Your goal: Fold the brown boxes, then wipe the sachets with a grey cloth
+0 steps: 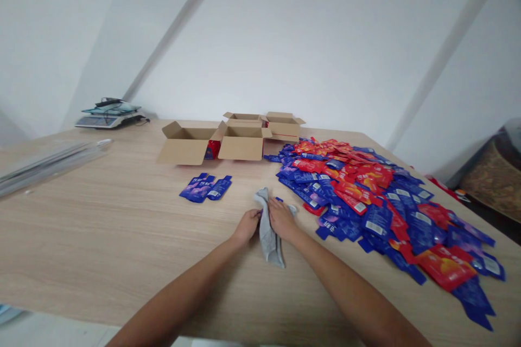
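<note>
Near the table's front middle, my right hand [281, 219] presses a crumpled grey cloth [266, 236] with its fingers closed over it. My left hand [247, 226] is closed just left of the cloth, pinching the edge of a blue pouch. Most of that pouch is hidden by the cloth and my hands; a bit of blue shows beyond my right fingers. Ahead to the left lie several flat blue pouches [199, 188], side by side. A large heap of blue and red pouches [345, 184] spreads to the right of my hands.
Several open cardboard boxes [241, 147] stand behind the pouches, flaps folded out. A flat scale [108, 119] with things piled on it sits at the far left. Long plastic-wrapped strips [49, 162] lie along the left side of the wooden table [101, 244].
</note>
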A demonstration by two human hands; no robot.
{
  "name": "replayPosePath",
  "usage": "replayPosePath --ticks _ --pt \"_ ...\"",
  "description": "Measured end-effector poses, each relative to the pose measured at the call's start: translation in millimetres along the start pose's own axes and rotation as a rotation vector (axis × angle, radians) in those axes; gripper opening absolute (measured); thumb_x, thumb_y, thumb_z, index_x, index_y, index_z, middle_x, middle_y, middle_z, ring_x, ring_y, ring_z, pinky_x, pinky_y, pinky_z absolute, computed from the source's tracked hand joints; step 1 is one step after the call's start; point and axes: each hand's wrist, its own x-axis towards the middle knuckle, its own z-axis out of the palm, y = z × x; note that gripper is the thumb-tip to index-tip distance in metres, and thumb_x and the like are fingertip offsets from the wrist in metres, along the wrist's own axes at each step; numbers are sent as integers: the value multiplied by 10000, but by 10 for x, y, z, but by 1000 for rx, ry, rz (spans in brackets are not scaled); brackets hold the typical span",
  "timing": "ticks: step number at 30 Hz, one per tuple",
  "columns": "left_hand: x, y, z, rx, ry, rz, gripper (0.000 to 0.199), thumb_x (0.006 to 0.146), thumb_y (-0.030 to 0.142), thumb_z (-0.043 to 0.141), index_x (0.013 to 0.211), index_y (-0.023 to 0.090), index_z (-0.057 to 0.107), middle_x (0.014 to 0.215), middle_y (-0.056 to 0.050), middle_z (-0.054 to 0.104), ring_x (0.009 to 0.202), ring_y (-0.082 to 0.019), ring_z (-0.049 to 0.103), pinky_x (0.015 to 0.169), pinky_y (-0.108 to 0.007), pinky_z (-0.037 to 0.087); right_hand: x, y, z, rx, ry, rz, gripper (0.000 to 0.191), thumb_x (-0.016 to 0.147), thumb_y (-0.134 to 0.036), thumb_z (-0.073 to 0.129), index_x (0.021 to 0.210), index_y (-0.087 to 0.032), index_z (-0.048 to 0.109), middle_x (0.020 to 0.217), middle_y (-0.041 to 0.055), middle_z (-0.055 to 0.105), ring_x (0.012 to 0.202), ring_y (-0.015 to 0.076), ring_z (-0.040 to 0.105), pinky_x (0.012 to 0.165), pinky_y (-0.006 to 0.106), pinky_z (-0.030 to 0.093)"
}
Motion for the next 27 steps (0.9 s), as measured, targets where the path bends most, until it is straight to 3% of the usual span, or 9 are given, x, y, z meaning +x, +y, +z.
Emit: replayPosePath --ticks 4,9,11,13,15,17,20,24,27 --pt "97 -48 -204 35 17 -70 272 806 283 482 895 136 694 729 -59 713 684 -223 670 669 -386 554 86 262 -56 -118 -18 54 530 835 -130 350 1356 -65 424 1430 147 387 1346 234 293 1098 381 201" --pt "281 -20 -919 176 213 -68 328 840 311 454 1028 142 663 974 -88 704 1011 -280 613 881 -441 482 -23 291 -114 -119 101 6 480 927 -249 282 1384 -150 393 1416 100 419 1328 212 308 1073 371 229" --pt "301 4 -1172 242 304 -45 384 849 303 441 1154 132 600 1172 -112 628 1195 -301 488 1011 -481 362 -55 322 -192 -133 200 28 483 940 -302 275 1399 -180 363 1431 83 397 1330 211 287 1077 381 208" --pt "281 -3 -1298 399 366 40 431 870 302 426 1262 150 521 1349 -115 494 1318 -291 334 1085 -491 234 -54 412 -287 -191 249 105 484 922 -280 308 1379 -141 388 1420 124 398 1318 242 284 1070 403 189" --pt "245 -55 -1297 676 322 163 430 897 326 415 1310 227 482 1439 -72 389 1372 -283 218 1103 -522 140 -22 544 -373 -273 209 208 470 879 -225 364 1319 -88 454 1348 186 460 1259 286 344 1032 431 216" --pt "219 -136 -1230 952 200 220 407 915 369 405 1311 312 482 1464 -26 352 1387 -306 162 1081 -590 86 25 676 -442 -346 144 268 434 834 -186 412 1238 -73 523 1242 214 530 1171 308 411 971 440 268" --pt "232 -222 -1146 1114 117 131 422 925 422 386 1331 334 461 1485 -30 310 1384 -366 127 1026 -675 76 98 797 -556 -412 119 279 345 821 -156 419 1109 -86 597 1119 211 578 1080 309 452 897 426 314" --pt "277 -101 -1049 998 206 150 436 922 393 399 1333 264 468 1471 -78 332 1392 -349 109 1050 -651 69 161 763 -791 -384 223 273 312 875 -180 360 1014 -108 630 1061 198 583 1057 303 448 886 411 321" --pt "228 158 -801 561 159 240 442 911 390 424 1306 203 486 1406 -108 429 1354 -273 280 1097 -505 201 214 595 -896 -264 396 287 364 920 -273 310 1021 -103 616 1062 189 580 1058 294 449 921 401 319"
